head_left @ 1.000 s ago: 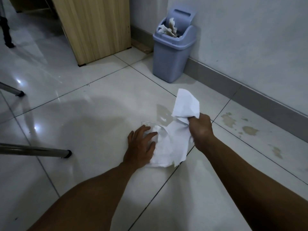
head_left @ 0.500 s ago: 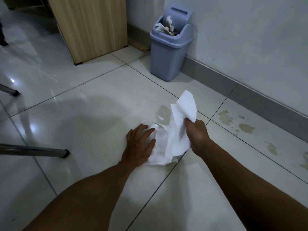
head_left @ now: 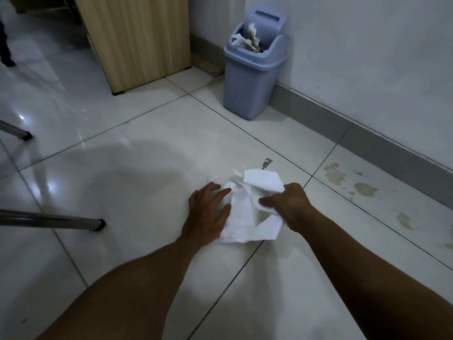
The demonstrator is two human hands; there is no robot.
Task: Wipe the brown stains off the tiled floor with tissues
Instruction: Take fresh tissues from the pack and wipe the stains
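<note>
Left hand (head_left: 208, 212) lies flat, fingers spread, pinning the tissues (head_left: 245, 217) to the floor (head_left: 122, 168); right hand (head_left: 289, 204) pinches their right edge. I'd bunch them into one thick pad first. The brown stains (head_left: 343, 180) sit right of the tissues, and the bin (head_left: 252, 69) is beyond them.

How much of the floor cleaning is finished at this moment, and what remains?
Done: used tissues fill the blue bin, so some wiping seems finished. In hand: the left hand presses the white tissues flat on the floor while the right hand grips their edge. Left: the brown stains on the tile near the wall, right of the tissues, are not yet wiped.
</note>
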